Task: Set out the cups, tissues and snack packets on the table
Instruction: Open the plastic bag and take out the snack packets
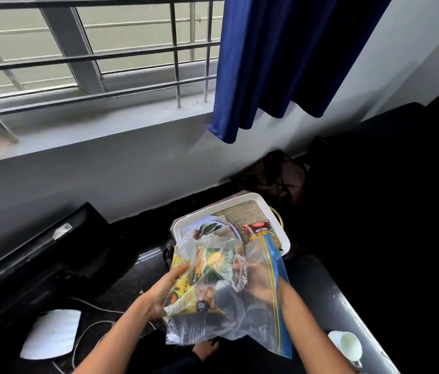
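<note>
Both hands [210,290] gripping zip bag [229,314] w/ snack packets [204,268], prob. above tray [277,225]

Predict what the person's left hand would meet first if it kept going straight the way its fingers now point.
Probably the white tray: the left hand, gripping the yellow snack packet, points up toward it, though depth is unclear.

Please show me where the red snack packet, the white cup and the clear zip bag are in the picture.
red snack packet [259,230]: head view, on its printed red front.
white cup [350,347]: head view, on the inside wall of the cup.
clear zip bag [248,323]: head view, on the clear plastic low in the bag.
</note>
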